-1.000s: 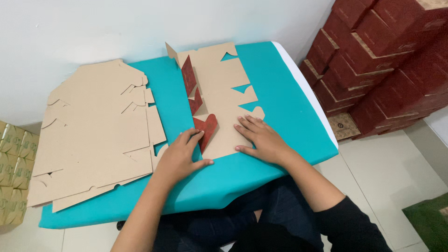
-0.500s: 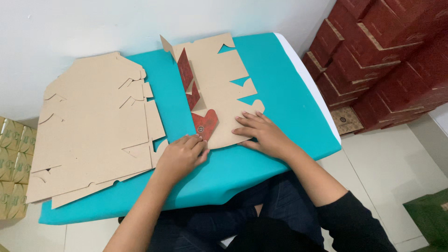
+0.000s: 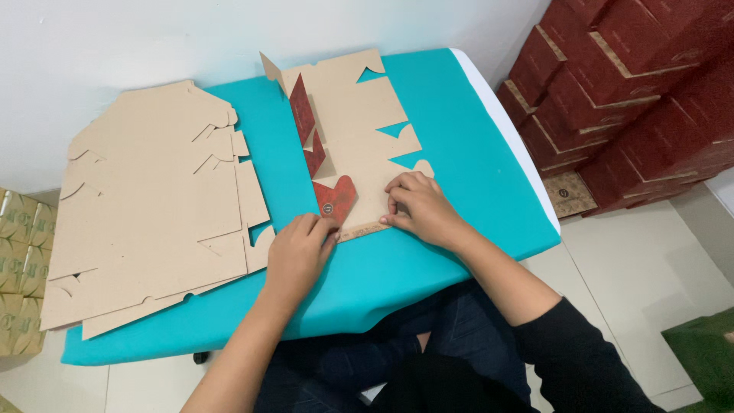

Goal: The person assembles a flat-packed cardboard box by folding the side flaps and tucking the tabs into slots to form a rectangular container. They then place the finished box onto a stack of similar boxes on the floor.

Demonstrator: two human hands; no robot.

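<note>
Teal-covered surface (image 3: pixel 466 145) filling mid frame, smooth cloth, white edge showing at 3 o'clock side, draped over front edge at 6 o'clock.

Stack of red boxes (image 3: pixel 619 92) at 2 o'clock, off the surface, dark red w/ tan trim, rectangular, piled in stepped rows; patterned lids visible.

Pile of flat cardboard blanks (image 3: pixel 145 206) at 9 o'clock on the surface, raw kraft brown, matte, die-cut w/ notches, slits and angled tabs, edges slightly fanned.

Green-gold cartons (image 3: pixel 19 268) at far 9 o'clock, on floor, partly cut off.

Cardboard blank in work (image 3: pixel 359 145) lying centre, approx 12 o'clock from the hands: kraft brown inside face up, matte, right edge cut into pointed triangular tabs w/ teal showing between. Left side flaps (image 3: pixel 303 115) folded up, showing glossy dark red printed outer face. Heart-ish red flap (image 3: pixel 335 200) at near end, small round mark on it, tilted up.

Left hand (image 3: pixel 297 256) at 6 o'clock of the blank, fingers curled narrow, fingertips pinching/pressing the red flap's lower edge; resting partly on teal cloth.

Right hand (image 3: pixel 420 210) at 4 o'clock of the blank, palm down, fingers bent close together, pressing the near corner flat; not gripping anything, just holding it down.

Dark sleeve on right forearm, left forearm bare.
</note>
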